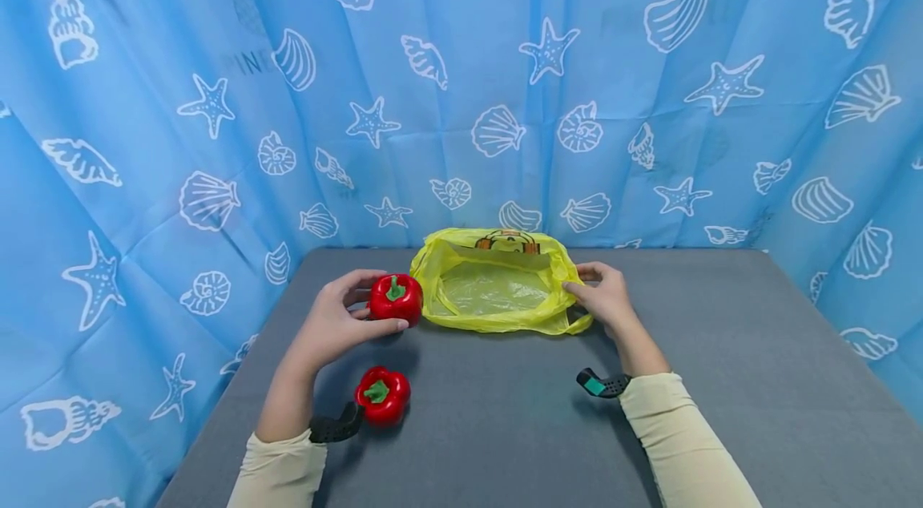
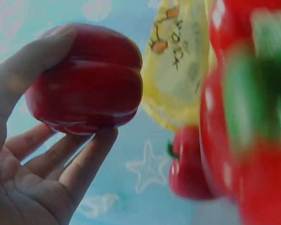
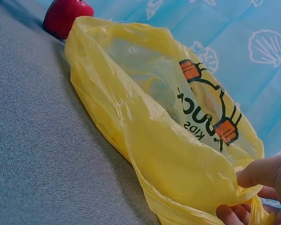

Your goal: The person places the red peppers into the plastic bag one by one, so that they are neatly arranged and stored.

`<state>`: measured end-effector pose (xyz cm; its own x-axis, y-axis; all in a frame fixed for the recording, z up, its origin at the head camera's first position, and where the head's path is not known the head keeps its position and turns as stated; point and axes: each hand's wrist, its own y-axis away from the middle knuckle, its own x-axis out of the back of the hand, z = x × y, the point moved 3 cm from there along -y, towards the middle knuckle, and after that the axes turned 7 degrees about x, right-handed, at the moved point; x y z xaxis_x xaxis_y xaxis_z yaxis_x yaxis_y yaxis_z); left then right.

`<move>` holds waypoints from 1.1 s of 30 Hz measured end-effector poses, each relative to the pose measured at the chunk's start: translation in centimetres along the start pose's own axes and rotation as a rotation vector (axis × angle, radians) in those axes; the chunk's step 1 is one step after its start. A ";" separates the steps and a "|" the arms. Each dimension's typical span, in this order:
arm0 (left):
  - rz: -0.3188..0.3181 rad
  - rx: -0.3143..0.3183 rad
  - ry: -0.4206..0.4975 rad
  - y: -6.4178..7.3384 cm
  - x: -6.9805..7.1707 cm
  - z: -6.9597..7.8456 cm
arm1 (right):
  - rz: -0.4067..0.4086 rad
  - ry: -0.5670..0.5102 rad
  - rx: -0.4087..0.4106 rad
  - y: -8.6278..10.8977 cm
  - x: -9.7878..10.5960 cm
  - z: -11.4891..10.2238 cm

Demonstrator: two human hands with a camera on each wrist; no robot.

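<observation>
My left hand (image 1: 339,312) holds a glossy red bell pepper (image 1: 396,300) with a green stem, just left of an open yellow plastic bag (image 1: 497,320). In the left wrist view, the thumb lies over this pepper (image 2: 91,82) and fingertips support it from below. At the bag's right edge, my right hand (image 1: 602,296) grips the thin plastic. The right wrist view shows the thumb and fingers of that hand (image 3: 267,180) pinching a gathered part of the bag (image 3: 178,164). The bag's mouth is spread, with a black and orange print inside.
Another red bell pepper (image 1: 384,397) stands on the grey table (image 1: 490,428) beside my left wrist. Farther off in the left wrist view is a small-looking red pepper (image 2: 189,166). A blue curtain (image 1: 447,91) with white shells hangs behind the table.
</observation>
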<state>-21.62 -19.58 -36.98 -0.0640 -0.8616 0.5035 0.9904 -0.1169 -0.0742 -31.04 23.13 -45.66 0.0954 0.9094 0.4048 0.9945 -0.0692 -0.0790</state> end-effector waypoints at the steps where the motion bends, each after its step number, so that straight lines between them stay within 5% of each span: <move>1: 0.005 0.003 0.001 -0.1 -0.4 0.3 | 0.001 0.002 -0.001 0.0 0.0 0.0; 24: 0.030 0.004 0.101 -3.1 -9.3 4.2 | 0.002 -0.008 -0.014 0.1 0.5 0.0; 33: 0.014 -0.033 0.141 -4.9 -12.6 4.1 | -0.006 -0.017 -0.025 0.2 0.2 0.0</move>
<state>-25.20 -6.13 -39.43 -0.0694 -0.9239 0.3762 0.9869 -0.1186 -0.1093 -30.83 23.31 -45.61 0.0890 0.9167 0.3896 0.9958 -0.0737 -0.0540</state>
